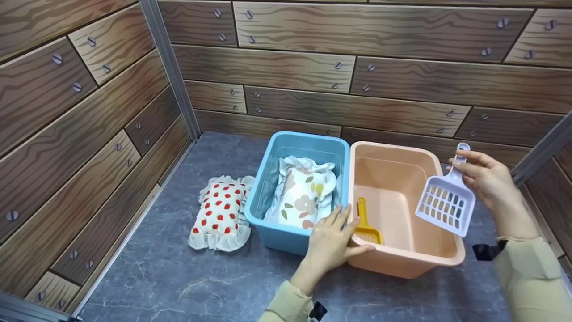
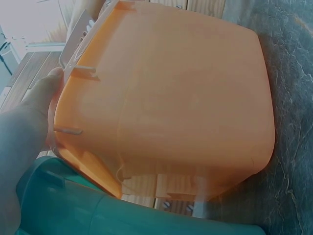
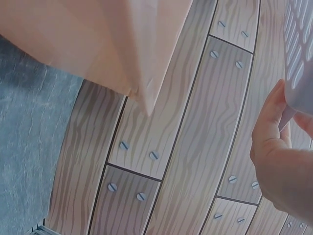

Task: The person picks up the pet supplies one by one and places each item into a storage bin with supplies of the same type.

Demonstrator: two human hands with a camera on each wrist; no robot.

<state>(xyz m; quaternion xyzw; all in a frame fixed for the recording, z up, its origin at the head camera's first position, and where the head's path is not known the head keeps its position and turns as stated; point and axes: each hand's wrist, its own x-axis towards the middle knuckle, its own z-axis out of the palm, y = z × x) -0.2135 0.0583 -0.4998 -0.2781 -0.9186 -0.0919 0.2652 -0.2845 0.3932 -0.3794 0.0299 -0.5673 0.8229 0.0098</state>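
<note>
My right hand (image 1: 491, 183) pinches the handle of a pale lilac slotted litter scoop (image 1: 447, 201), with its blade hanging down over the right side of a peach plastic bin (image 1: 404, 257). The same scoop (image 3: 301, 58) shows partly at the right wrist view's edge. My left hand (image 1: 328, 241) rests on the near rims where the peach bin and a blue bin (image 1: 279, 235) meet, its fingers extended and thumb along the peach rim. Inside the peach bin, at its left, lies a yellow scoop (image 1: 363, 214). A ruffled floral pillow (image 1: 299, 197) lies in the blue bin.
Left of the blue bin, a ruffled pillow with red strawberries (image 1: 221, 212) lies on the dark grey marbled surface (image 1: 187, 286). Wood-patterned walls (image 1: 286, 71) stand at the back and both sides. The two bins stand side by side.
</note>
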